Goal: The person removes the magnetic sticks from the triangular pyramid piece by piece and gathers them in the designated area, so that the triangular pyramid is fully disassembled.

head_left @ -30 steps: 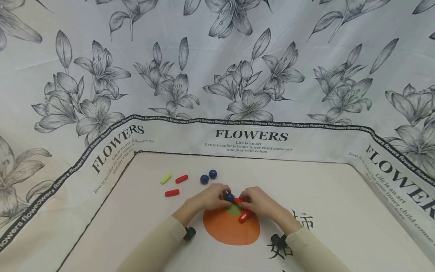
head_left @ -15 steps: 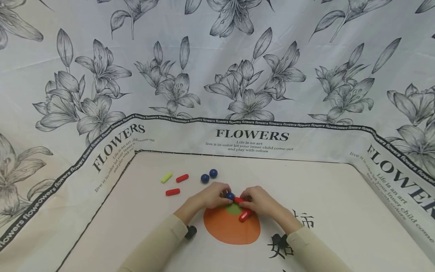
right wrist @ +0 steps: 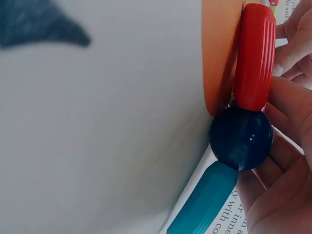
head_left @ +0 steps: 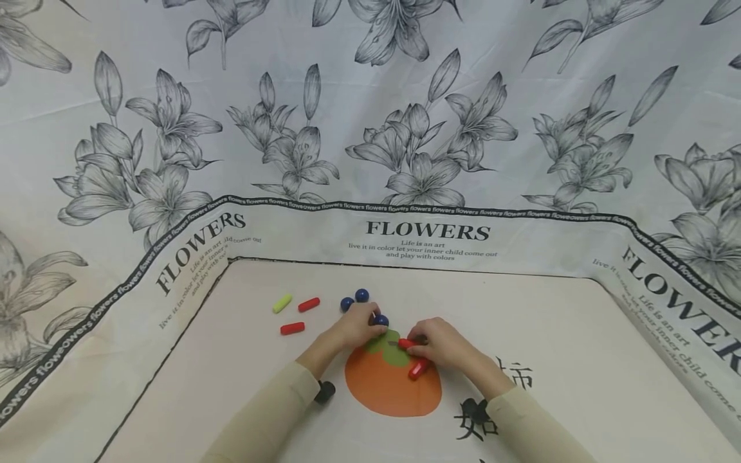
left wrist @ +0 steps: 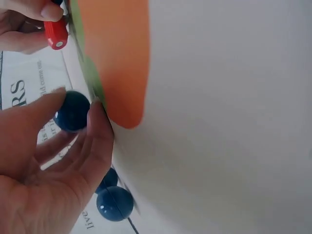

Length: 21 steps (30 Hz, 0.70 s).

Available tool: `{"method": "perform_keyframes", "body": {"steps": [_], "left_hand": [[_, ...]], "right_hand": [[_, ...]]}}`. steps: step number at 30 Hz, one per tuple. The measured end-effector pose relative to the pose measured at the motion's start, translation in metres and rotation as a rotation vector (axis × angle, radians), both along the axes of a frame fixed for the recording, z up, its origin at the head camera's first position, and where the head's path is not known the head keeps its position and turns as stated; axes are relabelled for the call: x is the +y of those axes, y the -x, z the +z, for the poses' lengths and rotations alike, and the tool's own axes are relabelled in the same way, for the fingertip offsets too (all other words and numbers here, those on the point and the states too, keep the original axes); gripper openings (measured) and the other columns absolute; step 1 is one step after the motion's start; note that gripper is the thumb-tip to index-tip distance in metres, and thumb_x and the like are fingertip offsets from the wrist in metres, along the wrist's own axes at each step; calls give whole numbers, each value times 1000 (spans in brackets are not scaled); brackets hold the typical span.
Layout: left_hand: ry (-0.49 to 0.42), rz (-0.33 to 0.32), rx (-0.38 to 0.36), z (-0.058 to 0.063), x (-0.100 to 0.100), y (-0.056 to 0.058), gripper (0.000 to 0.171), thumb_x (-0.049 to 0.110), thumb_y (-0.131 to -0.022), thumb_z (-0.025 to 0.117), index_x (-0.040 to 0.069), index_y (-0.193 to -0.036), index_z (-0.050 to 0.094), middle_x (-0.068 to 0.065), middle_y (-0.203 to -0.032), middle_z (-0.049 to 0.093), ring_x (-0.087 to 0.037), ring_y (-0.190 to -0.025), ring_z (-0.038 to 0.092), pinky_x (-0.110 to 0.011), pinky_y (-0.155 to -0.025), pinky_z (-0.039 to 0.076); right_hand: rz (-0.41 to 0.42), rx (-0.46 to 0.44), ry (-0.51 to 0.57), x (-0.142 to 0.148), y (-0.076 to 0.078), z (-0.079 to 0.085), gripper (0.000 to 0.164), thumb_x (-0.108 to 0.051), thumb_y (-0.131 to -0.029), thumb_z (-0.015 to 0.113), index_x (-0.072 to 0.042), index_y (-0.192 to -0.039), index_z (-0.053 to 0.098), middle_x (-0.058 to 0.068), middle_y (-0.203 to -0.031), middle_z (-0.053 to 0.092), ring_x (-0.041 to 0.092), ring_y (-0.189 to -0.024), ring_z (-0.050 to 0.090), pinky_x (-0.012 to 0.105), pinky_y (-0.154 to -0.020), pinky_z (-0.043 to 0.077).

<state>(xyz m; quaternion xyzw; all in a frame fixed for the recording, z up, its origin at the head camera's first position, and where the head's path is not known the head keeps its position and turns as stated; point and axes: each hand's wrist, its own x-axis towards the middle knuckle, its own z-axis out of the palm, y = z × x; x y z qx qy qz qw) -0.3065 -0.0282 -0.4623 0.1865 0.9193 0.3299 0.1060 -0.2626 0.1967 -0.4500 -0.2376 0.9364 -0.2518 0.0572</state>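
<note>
**Blue ball (head_left: pixel 380 320) in the left hand (head_left: pixel 354 326), red stick (head_left: pixel 406 343) in the right hand (head_left: pixel 444 346)**

Between thumb and fingertips, the left hand pinches the blue ball near the green top of an orange fruit print (head_left: pixel 390 395) on the pale cloth (head_left: pixel 579 347). Seen from the left wrist, the thumb presses one side of the ball and a finger the other, with the remaining fingers bent beyond it. Whether the ball touches the cloth, I cannot tell.

The right hand pinches the red stick between thumb and fingers, over the right edge of the green part. A second red stick (head_left: pixel 418 368) slants across the print just beside that hand. In the right wrist view, its end meets a dark blue ball (right wrist: pixel 241 139), and a teal stick (right wrist: pixel 204 200) meets the ball's far side.

Two loose blue balls (head_left: pixel 361 296) sit close together just beyond the left hand. Farther left lie a yellow-green stick (head_left: pixel 282 303) and two loose red sticks (head_left: pixel 309 304), all apart from one another. Behind everything hangs flower-patterned fabric (head_left: pixel 425 177). Beige sleeves (head_left: pixel 269 405) cover both forearms.
</note>
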Motion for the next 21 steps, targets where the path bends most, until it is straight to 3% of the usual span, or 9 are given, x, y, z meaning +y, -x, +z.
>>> {"method": "perform_keyframes", "body": {"steps": [5, 9, 17, 21], "left_hand": [[-5, 96, -20, 0, 7, 7, 31, 26, -98, 71, 9, -122, 62, -5, -95, 64, -18, -80, 61, -31, -69, 53], [31, 163, 15, 2, 14, 16, 33, 24, -98, 70, 7, -125, 61, -9, -111, 66, -21, -94, 62, -38, -84, 56], [77, 174, 63, 5, 19, 24, 32, 22, -99, 69, 2, -123, 62, -16, -115, 67, -26, -102, 63, -43, -93, 53], [87, 179, 61, 6, 20, 25, 40, 24, -98, 70, 3, -130, 59, -17, -122, 66, -26, -107, 62, -43, -97, 53]], "right_hand": [[-13, 2, -20, -2, 0, -1, 10, -14, -88, 81, -11, -97, 79, -7, -86, 70, 13, -81, 57, 37, -82, 53], [-14, 1, -26, -4, -1, 0, 10, -13, -87, 82, -10, -96, 79, -6, -86, 70, 14, -81, 57, 39, -83, 52], [-29, -14, -22, -7, -5, 1, 13, -14, -87, 82, -10, -99, 78, -5, -88, 69, 13, -80, 58, 34, -80, 54], [-16, -6, -32, -5, -2, 2, 12, -13, -87, 82, -9, -97, 79, -5, -87, 69, 13, -80, 57, 35, -80, 53]]}}
